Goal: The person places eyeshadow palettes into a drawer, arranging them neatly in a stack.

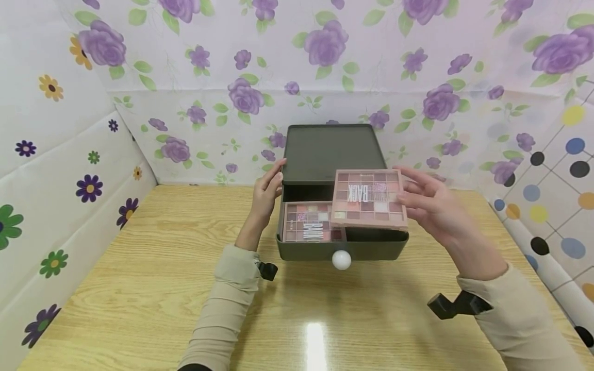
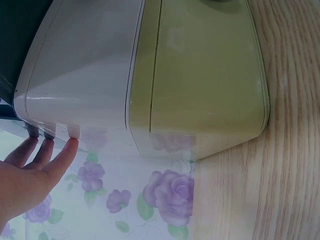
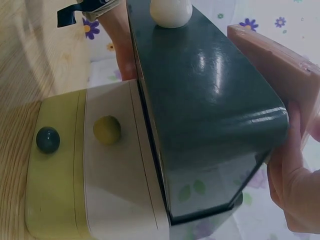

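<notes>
My right hand [image 1: 433, 211] grips the right edge of a pink eyeshadow palette [image 1: 369, 206], with the thumb on the face. The palette is tilted above the right half of a pulled-out dark green drawer [image 1: 308, 251]. In the drawer's left half lies a second, similar palette [image 1: 299, 224], partly covered by the held one. My left hand [image 1: 263, 201] touches the left side of the drawer cabinet [image 1: 331, 152]; in the left wrist view the extended fingers [image 2: 62, 160] rest against its side. The right wrist view shows the held palette [image 3: 275, 62] edge-on above the drawer front.
Below the green drawer, the cabinet has a white drawer [image 3: 117, 170] with a yellow knob and a yellow-green drawer [image 3: 50, 195] with a dark knob. A white knob [image 1: 341, 260] sticks out in front. Flowered cloth [image 1: 246, 98] stands behind the wooden table [image 1: 139, 288].
</notes>
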Available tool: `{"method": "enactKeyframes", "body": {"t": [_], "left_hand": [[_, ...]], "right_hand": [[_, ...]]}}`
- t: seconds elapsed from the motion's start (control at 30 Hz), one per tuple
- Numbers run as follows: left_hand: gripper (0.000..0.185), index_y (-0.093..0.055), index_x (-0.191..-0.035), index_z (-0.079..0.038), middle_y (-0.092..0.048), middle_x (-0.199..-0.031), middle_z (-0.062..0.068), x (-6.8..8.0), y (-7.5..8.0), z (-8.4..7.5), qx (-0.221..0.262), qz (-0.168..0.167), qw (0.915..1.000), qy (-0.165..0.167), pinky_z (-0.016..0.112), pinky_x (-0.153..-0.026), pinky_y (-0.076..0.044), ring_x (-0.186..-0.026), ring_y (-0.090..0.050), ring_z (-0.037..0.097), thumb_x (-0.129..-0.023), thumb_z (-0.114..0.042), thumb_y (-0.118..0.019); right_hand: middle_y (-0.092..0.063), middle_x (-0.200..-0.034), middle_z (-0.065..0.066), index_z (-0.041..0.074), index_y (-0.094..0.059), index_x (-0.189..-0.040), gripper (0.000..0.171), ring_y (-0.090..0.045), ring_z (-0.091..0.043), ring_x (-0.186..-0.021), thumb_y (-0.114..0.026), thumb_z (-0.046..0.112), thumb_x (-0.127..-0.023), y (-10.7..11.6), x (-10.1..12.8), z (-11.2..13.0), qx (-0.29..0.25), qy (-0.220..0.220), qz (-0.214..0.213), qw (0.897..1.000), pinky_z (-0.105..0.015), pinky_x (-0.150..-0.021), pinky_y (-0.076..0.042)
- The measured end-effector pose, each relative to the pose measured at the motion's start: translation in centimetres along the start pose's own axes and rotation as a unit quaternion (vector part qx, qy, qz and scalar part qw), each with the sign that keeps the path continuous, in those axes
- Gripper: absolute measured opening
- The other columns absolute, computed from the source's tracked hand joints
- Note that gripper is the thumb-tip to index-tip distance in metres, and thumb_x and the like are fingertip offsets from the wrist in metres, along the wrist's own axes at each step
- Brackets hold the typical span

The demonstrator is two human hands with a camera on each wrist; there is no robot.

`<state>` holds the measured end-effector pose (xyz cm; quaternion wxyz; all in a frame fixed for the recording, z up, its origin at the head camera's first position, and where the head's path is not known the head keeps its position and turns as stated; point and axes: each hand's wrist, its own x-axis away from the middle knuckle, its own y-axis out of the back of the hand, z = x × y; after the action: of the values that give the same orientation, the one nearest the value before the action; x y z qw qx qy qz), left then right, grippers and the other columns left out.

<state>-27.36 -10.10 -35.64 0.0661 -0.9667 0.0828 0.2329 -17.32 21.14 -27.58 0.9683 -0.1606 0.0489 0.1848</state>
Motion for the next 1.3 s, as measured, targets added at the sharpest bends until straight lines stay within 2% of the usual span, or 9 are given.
{"method": "enactKeyframes", "body": {"t": [0.2, 0.37, 0.53, 0.7, 0.93, 1.1, 1.3], "left_hand": [[0.046, -0.043, -0.135, -0.002, -0.039, -0.141, 0.006, 0.0, 0.0, -0.1, -0.004, -0.005, 1.0000, 0.006, 0.032, -0.082, -0.044, -0.083, -0.056, 0.007, -0.093, -0.020, -0.042], [0.048, -0.044, -0.135, -0.002, -0.039, -0.141, 0.006, 0.0, 0.0, -0.1, -0.013, -0.008, 0.9998, 0.010, 0.039, -0.086, -0.042, -0.086, -0.055, 0.007, -0.092, -0.023, -0.043], [0.048, -0.043, -0.135, -0.002, -0.038, -0.141, 0.006, 0.1, -0.1, -0.2, -0.019, -0.011, 0.9997, 0.012, 0.047, -0.089, -0.040, -0.090, -0.051, 0.009, -0.091, -0.024, -0.043], [0.048, -0.043, -0.135, -0.002, -0.035, -0.143, 0.006, 0.1, 0.0, -0.2, -0.023, -0.010, 0.9996, 0.013, 0.046, -0.090, -0.040, -0.095, -0.047, 0.011, -0.092, -0.024, -0.043], [0.050, -0.043, -0.134, -0.001, -0.035, -0.143, 0.006, 0.1, -0.1, -0.1, -0.015, -0.011, 0.9998, 0.012, 0.045, -0.090, -0.040, -0.100, -0.051, 0.012, -0.091, -0.025, -0.043], [0.050, -0.042, -0.135, 0.000, -0.037, -0.142, 0.008, 0.1, -0.1, 0.0, -0.004, -0.002, 1.0000, 0.002, 0.039, -0.086, -0.043, -0.087, -0.056, 0.008, -0.091, -0.024, -0.043], [0.046, -0.042, -0.135, 0.001, -0.038, -0.141, 0.009, 0.0, 0.0, 0.0, 0.003, -0.003, 1.0000, 0.001, 0.043, -0.086, -0.042, -0.084, -0.058, 0.006, -0.094, -0.019, -0.041]], "right_hand": [[-0.061, -0.101, -0.008, -0.004, -0.017, -0.142, 0.067, -0.062, -0.018, -0.087, -0.053, -0.009, -0.085, -1.1, -1.1, -0.2, 0.032, -0.002, -0.004, 0.999, -0.028, -0.074, -0.051], [-0.059, -0.096, -0.007, -0.004, -0.018, -0.142, 0.070, -0.061, -0.016, -0.082, -0.055, -0.010, -0.084, -2.0, -1.7, -0.4, 0.068, -0.018, -0.012, 0.997, -0.028, -0.073, -0.051], [-0.054, -0.103, -0.009, -0.002, -0.021, -0.142, 0.070, -0.060, -0.015, -0.085, -0.057, -0.008, -0.083, -3.3, -2.4, -0.6, 0.126, -0.038, -0.016, 0.991, -0.028, -0.074, -0.051], [-0.050, -0.109, -0.014, 0.000, -0.023, -0.142, 0.070, -0.060, -0.015, -0.085, -0.059, -0.005, -0.083, -4.4, -3.0, -0.8, 0.183, -0.048, -0.010, 0.982, -0.029, -0.076, -0.050], [-0.052, -0.108, -0.015, 0.002, -0.026, -0.142, 0.070, -0.061, -0.015, -0.082, -0.060, -0.004, -0.081, -4.9, -3.4, -1.6, 0.213, -0.044, -0.001, 0.976, -0.030, -0.072, -0.051], [-0.052, -0.107, -0.017, 0.003, -0.029, -0.141, 0.069, -0.061, -0.016, -0.081, -0.062, -0.003, -0.080, -5.2, -3.6, -2.3, 0.226, -0.055, 0.001, 0.972, -0.032, -0.072, -0.052], [-0.053, -0.105, -0.018, 0.003, -0.030, -0.140, 0.069, -0.061, -0.017, -0.083, -0.062, -0.002, -0.080, -5.8, -3.9, -2.6, 0.233, -0.072, 0.004, 0.970, -0.033, -0.074, -0.051]]}}
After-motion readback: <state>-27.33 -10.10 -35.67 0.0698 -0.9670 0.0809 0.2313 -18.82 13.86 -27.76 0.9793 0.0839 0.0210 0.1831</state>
